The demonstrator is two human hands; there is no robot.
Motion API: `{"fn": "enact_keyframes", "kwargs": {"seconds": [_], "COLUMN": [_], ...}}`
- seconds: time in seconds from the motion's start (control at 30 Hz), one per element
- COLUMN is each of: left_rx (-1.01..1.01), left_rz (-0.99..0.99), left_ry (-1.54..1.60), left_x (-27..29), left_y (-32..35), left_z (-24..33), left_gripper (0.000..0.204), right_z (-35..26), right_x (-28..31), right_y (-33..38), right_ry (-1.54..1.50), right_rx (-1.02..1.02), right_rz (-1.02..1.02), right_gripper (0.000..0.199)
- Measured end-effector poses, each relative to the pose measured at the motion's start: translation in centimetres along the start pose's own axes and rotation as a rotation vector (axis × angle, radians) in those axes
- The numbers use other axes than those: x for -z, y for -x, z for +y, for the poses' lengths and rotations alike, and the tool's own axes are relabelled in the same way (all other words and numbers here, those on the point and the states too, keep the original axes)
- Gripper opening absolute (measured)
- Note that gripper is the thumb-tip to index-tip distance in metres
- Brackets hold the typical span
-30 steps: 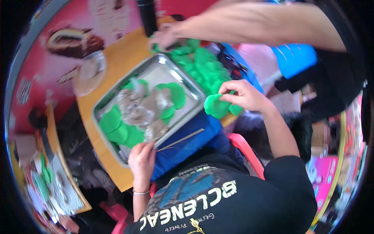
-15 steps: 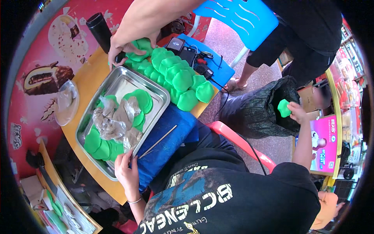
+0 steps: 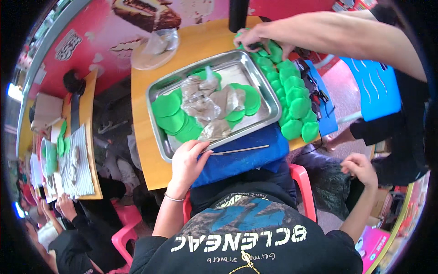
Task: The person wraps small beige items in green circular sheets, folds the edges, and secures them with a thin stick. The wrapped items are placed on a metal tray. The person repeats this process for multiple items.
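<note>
My left hand [image 3: 187, 162] rests with spread fingers on the near rim of a steel tray [image 3: 157, 93], beside a thin stick [image 3: 242, 150] lying on a blue cloth [image 3: 248, 162]. The tray holds flat green discs [image 3: 166, 106] under crumpled clear plastic wrap [image 3: 205, 105]. More green discs [image 3: 294, 96] lie in rows on the table to the right of the tray. My right hand [image 3: 362, 169] hangs low on the right over a dark bag [image 3: 328, 185], fingers loosely curled and empty. Another person's hand [image 3: 255, 39] presses on the far green discs.
The wooden table [image 3: 146, 155] also carries a plate with plastic film [image 3: 153, 50] and a black cylinder [image 3: 238, 13]. A blue chair [image 3: 369, 91] stands right, a pink chair [image 3: 299, 176] under me. Another table with green discs [image 3: 61, 146] is at left.
My right hand carried a green disc from the table's edge out to the right over the dark bag and now holds nothing. My left hand stayed at the tray's near rim.
</note>
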State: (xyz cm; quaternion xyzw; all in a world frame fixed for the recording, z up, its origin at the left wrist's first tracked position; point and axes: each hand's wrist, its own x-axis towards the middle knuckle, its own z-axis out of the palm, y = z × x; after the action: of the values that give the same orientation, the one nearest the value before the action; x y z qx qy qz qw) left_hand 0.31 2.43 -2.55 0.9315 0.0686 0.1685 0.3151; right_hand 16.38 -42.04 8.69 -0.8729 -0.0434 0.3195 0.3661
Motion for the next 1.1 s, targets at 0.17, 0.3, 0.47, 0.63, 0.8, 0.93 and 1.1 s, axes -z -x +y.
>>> {"fn": "enact_keyframes", "kwargs": {"seconds": [0.17, 0.3, 0.47, 0.63, 0.8, 0.93, 1.1], "left_rx": [0.058, 0.000, 0.036, 0.215, 0.355, 0.401, 0.424], "left_rz": [0.147, 0.352, 0.170, 0.103, 0.367, 0.363, 0.312], "left_ry": [-0.203, -0.568, -0.690, -0.574, 0.599, 1.204, 1.236], "left_x": [1.9, 2.9, 1.7, 3.4, 5.3, 3.4, 2.1], "left_y": [-1.0, -3.8, -6.3, -7.6, -5.8, -3.5, -1.9], "left_z": [-1.6, -4.7, -8.9, -8.4, -4.6, -0.2, 1.3], "left_gripper": [0.015, 0.027, 0.032, 0.020, 0.014, 0.016, 0.014], "right_z": [-11.2, -16.2, -18.4, -17.3, -16.9, -18.1, -17.4], "right_x": [-9.1, -16.0, -22.1, -23.7, -23.2, -24.9, -25.5], "right_y": [-6.7, -10.2, -9.9, -10.0, -10.8, -11.8, -12.8], "right_ry": [0.118, 0.267, 0.338, 0.318, -0.028, -0.642, -0.697], "right_rx": [0.452, 0.835, 1.100, 1.165, 0.997, 0.775, 0.588], "right_rz": [-0.406, -0.440, -0.796, -0.755, -0.523, -0.265, -0.587], "right_gripper": [0.017, 0.016, 0.018, 0.018, 0.019, 0.029, 0.022]}}
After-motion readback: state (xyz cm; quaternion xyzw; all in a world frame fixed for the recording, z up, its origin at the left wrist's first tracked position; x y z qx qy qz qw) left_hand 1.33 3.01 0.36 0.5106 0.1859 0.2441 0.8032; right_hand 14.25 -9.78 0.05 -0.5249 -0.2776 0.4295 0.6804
